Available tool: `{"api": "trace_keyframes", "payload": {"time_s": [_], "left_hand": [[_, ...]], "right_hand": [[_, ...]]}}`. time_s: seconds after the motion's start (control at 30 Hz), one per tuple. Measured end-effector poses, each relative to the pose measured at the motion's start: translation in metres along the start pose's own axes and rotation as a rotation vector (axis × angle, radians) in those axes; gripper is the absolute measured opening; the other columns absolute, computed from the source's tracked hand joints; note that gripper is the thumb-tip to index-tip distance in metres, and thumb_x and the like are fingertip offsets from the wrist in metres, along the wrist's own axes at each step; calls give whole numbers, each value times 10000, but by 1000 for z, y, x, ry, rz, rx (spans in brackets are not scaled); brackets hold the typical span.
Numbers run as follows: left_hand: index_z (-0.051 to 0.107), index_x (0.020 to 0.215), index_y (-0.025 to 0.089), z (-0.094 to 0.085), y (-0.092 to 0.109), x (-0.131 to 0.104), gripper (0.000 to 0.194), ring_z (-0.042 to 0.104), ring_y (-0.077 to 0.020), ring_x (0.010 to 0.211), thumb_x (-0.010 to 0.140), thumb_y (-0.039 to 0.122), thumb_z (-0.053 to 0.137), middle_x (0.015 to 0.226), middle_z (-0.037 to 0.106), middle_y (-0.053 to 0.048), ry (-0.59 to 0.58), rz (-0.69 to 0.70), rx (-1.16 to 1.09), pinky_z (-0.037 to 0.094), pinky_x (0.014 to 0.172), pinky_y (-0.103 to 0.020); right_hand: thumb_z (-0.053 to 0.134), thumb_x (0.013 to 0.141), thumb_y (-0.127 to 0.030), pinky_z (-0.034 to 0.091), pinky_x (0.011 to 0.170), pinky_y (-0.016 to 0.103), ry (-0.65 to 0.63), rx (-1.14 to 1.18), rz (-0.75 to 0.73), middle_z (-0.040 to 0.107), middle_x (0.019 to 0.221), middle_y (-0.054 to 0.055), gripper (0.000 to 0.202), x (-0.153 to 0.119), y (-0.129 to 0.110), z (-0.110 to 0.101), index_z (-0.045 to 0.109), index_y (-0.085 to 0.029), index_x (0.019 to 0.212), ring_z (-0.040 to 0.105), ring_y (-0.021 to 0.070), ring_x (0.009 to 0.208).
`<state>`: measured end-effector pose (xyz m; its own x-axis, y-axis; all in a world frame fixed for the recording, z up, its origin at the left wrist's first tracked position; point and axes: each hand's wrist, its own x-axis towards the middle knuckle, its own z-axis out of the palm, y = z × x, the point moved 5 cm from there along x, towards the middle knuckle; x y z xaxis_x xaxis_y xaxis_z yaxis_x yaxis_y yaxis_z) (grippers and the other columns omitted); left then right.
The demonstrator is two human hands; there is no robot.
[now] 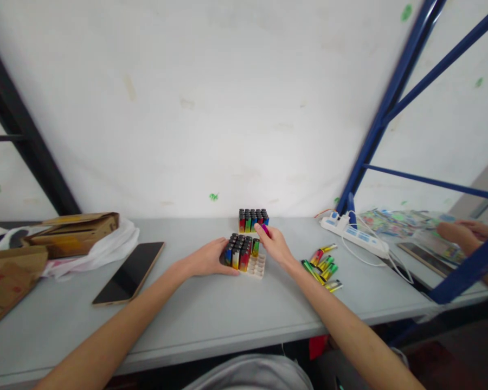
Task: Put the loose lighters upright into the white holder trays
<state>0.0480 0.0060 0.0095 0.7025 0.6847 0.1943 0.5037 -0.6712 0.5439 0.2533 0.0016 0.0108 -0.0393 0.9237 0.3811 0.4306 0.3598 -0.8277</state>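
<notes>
A pale tray [257, 267] with round slots stands on the table, its left part filled with upright black-topped lighters [239, 251] in several colours. My left hand [210, 258] grips the left side of this filled tray, thumb along the front. Over the tray's back right part, my right hand [273, 245] pinches a small magenta item, mostly hidden by the fingers. Just below those fingers a green lighter [255, 248] stands in a slot. Behind, close to the wall, is a second block of upright lighters [247, 221]. Loose yellow, green and red lighters [322, 266] lie right of my right hand.
A dark phone [129, 273] lies at the left, beside cardboard boxes [79, 234] and white plastic. A white power strip [355, 236] with cables runs along the right, by a blue metal frame [370, 146]. Beyond it are another person's hands [463, 234] and a second phone [425, 259].
</notes>
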Motion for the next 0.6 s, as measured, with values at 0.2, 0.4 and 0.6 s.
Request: {"api": "trace_keyframes", "payload": {"time_s": [0.2,0.4,0.6], "left_hand": [[634,1234,185,0,1,0,751,642,-332,1068,651,624,812,1152,695,-106,2,-4,52,496,969,-422],[655,1205,208,0,-1,0,737,653,-334,1046,627,637,814,1124,715,-83,23,0,19,509,938,-405],[660,1175,189,-1,1,-1,715,664,-321,1011,634,629,816,1117,713,-89,20,1,24,519,917,-404]], "right_hand": [[477,885,-600,256,526,260,103,-47,58,370,521,-37,508,-1,2,-5,411,-219,555,345,124,549],[447,855,-471,245,534,261,129,-76,47,396,533,-30,396,-3,3,-7,415,-220,549,369,133,568],[471,877,-580,242,545,275,138,-75,9,373,534,-33,486,-4,-1,-8,423,-217,557,348,132,564]]}}
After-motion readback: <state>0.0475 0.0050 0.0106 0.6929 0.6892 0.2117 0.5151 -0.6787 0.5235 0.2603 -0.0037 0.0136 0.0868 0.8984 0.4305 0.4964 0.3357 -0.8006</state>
